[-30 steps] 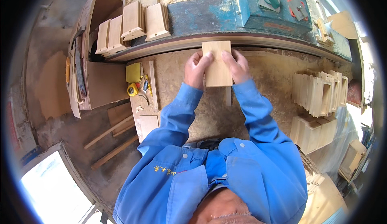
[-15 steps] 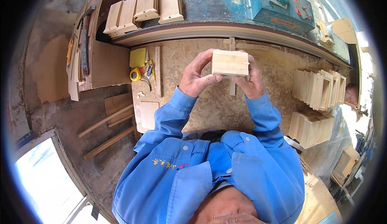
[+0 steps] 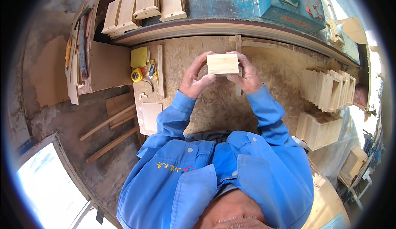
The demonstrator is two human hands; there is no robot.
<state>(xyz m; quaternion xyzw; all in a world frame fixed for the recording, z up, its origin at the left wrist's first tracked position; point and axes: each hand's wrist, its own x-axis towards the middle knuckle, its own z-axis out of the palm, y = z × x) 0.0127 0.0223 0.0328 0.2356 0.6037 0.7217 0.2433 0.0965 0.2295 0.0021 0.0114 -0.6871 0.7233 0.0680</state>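
Note:
Between my two hands, above the worktable (image 3: 214,105), is a pale wooden box-like piece (image 3: 222,65). My left hand (image 3: 195,76) grips its left end, thumb along the near lower edge and fingers behind. On the right end my right hand (image 3: 248,74) closes in the same way, thumb at the lower corner. One flat face with a lengthwise line is turned up; the underside is hidden. A thin wooden strip (image 3: 238,42) lies on the table behind the right hand.
At the table's left are a yellow tape measure (image 3: 137,75), a yellow pad (image 3: 140,57) and a wooden strip (image 3: 161,71). Wooden frames (image 3: 328,89) and stacked boards (image 3: 318,130) stand right. Behind runs a sanding belt (image 3: 222,27) with wooden pieces (image 3: 147,0) and a teal switch box (image 3: 291,6).
Both hands have shifted slightly left with the wooden piece. It has tilted, so its upper face looks narrower and more of its near edge is shaded.

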